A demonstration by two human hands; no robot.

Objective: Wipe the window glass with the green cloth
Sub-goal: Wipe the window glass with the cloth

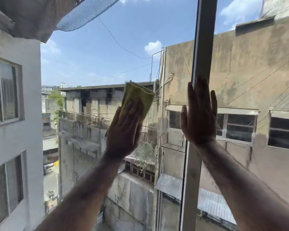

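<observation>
The green cloth (139,97) is folded flat against the window glass (93,60) near the middle of the view. My left hand (123,130) lies flat over the cloth's lower part, fingers together, pressing it to the pane; the upper half of the cloth sticks out above my fingertips. My right hand (199,117) is spread flat, fingers apart, resting on the grey vertical window frame (204,40) and the glass beside it, holding nothing.
The upright frame divides the left pane from another pane (257,72) on the right. Through the glass are weathered concrete buildings, a white building at left, cables, netting overhead and blue sky.
</observation>
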